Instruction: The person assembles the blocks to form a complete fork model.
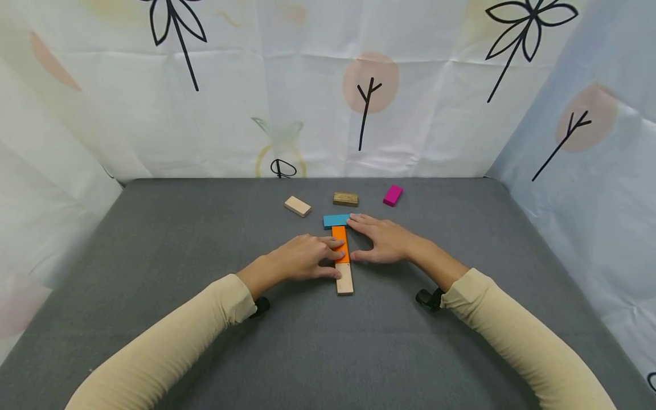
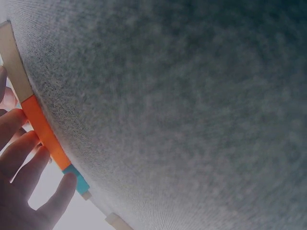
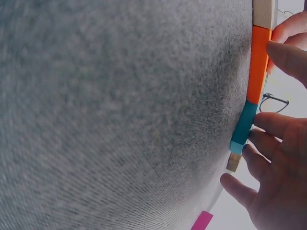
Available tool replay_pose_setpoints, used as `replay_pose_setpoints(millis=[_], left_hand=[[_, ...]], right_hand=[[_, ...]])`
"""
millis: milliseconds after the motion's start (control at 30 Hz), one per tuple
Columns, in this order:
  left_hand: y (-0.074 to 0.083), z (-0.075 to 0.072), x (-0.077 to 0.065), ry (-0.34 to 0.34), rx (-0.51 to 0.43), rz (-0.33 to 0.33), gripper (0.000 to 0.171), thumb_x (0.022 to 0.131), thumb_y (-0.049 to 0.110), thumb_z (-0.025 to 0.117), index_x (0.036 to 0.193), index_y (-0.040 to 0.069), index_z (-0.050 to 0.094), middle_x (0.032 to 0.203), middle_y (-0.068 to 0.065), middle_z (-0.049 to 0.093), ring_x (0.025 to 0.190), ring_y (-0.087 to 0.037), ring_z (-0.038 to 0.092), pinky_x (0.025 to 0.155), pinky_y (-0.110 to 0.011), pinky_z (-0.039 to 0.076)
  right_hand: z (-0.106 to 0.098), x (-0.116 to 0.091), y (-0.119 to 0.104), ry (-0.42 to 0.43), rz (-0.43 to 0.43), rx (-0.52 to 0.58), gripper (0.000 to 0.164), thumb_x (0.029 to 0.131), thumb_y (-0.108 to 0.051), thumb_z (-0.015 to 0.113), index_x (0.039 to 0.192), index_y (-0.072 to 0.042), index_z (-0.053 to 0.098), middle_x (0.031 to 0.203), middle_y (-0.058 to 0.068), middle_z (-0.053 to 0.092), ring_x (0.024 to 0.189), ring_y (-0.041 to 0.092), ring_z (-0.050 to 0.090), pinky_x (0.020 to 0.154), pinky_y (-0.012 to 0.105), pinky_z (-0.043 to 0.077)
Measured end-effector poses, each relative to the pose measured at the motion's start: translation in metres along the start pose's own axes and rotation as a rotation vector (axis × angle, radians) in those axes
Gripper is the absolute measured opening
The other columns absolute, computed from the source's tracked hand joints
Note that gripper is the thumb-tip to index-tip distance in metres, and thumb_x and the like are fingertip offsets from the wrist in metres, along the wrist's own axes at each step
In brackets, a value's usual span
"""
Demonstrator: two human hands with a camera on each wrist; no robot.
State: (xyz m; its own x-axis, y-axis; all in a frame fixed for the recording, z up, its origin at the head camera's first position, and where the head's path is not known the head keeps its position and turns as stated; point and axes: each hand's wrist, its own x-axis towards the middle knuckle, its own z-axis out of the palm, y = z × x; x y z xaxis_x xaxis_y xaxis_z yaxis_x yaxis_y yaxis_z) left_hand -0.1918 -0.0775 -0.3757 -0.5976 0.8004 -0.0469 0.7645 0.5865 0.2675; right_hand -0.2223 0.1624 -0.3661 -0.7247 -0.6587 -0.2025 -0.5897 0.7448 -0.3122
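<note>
A blue block [image 1: 335, 221] lies crosswise at the far end of an orange block [image 1: 339, 233], and a pale wooden block [image 1: 344, 282] continues the line toward me, forming a T. My left hand [image 1: 302, 259] reaches in from the left, its fingertips on the orange block and its thumb at the pale block's left edge. From the other side, my right hand [image 1: 386, 239] rests its outstretched fingers on the blue block's right end, hiding that end. Its thumb points at the orange block's right side. In the right wrist view the fingers [image 3: 271, 125] touch the blue block [image 3: 244, 122].
Behind the T lie another pale wooden block [image 1: 298, 206], a brown wood-grain block [image 1: 345, 199] and a magenta block [image 1: 393, 195]. Grey cloth [image 1: 205, 228] covers the table. Patterned white curtains [image 1: 318, 85] hang at the back and sides.
</note>
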Motion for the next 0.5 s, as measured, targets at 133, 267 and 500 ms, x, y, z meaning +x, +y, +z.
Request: replay_pose_setpoints(millis=[133, 267, 500], left_hand=[[-0.0002, 0.0007, -0.0002, 0.006, 0.002, 0.006, 0.056, 0.094, 0.048, 0.065, 0.136, 0.011, 0.062, 0.148, -0.009, 0.05, 0.135, -0.026, 0.049, 0.107, -0.045, 0.043], [-0.0007, 0.0012, 0.0003, 0.002, -0.002, 0.004, 0.056, 0.094, 0.047, 0.066, 0.137, 0.011, 0.062, 0.149, -0.009, 0.049, 0.134, -0.027, 0.05, 0.107, -0.044, 0.043], [-0.0001, 0.0, 0.0007, -0.008, 0.002, -0.003, 0.056, 0.094, 0.047, 0.065, 0.137, 0.011, 0.062, 0.149, -0.009, 0.048, 0.134, -0.027, 0.05, 0.107, -0.044, 0.043]], right_hand=[[-0.0002, -0.0005, -0.0024, 0.003, 0.001, -0.016, 0.082, 0.095, -0.051, 0.059, 0.158, -0.008, 0.027, 0.163, 0.012, 0.023, 0.149, 0.033, 0.022, 0.114, 0.062, 0.024], [-0.0014, -0.0005, -0.0023, 0.018, 0.003, 0.004, 0.083, 0.095, -0.051, 0.06, 0.159, -0.009, 0.026, 0.162, 0.014, 0.026, 0.148, 0.034, 0.027, 0.113, 0.062, 0.027], [0.0008, -0.0004, 0.0054, 0.05, 0.001, -0.006, 0.081, 0.095, -0.047, 0.062, 0.157, -0.006, 0.029, 0.163, 0.014, 0.024, 0.149, 0.033, 0.025, 0.116, 0.057, 0.024]])
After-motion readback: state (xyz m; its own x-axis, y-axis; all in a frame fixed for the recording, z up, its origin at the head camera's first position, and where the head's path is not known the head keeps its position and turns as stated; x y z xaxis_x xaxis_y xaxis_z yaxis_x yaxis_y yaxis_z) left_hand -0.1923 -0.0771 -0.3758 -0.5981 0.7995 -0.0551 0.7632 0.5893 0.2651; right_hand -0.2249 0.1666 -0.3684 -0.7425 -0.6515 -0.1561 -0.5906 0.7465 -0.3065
